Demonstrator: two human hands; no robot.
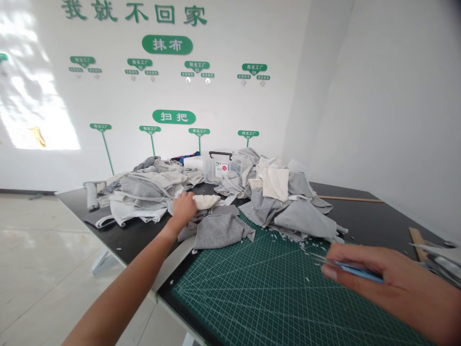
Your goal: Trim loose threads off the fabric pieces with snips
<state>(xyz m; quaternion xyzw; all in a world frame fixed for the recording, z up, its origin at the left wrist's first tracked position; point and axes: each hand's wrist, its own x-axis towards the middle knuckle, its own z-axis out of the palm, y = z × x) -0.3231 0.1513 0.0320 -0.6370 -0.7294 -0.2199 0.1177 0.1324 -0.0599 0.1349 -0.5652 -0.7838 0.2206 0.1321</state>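
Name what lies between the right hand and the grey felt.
Head view: the green cutting mat, dotted with pale fabric scraps, between the right hand and the grey felt.

Scene bright under daylight. An overexposed sun patch (pixel 36 105) lay on the wall (pixel 230 101) well left of the left hand (pixel 183 209), with glare on the floor (pixel 43 235) below. Shadows were soft. Wide-angle distortion bowed the frame edges beyond the right hand (pixel 382 283).
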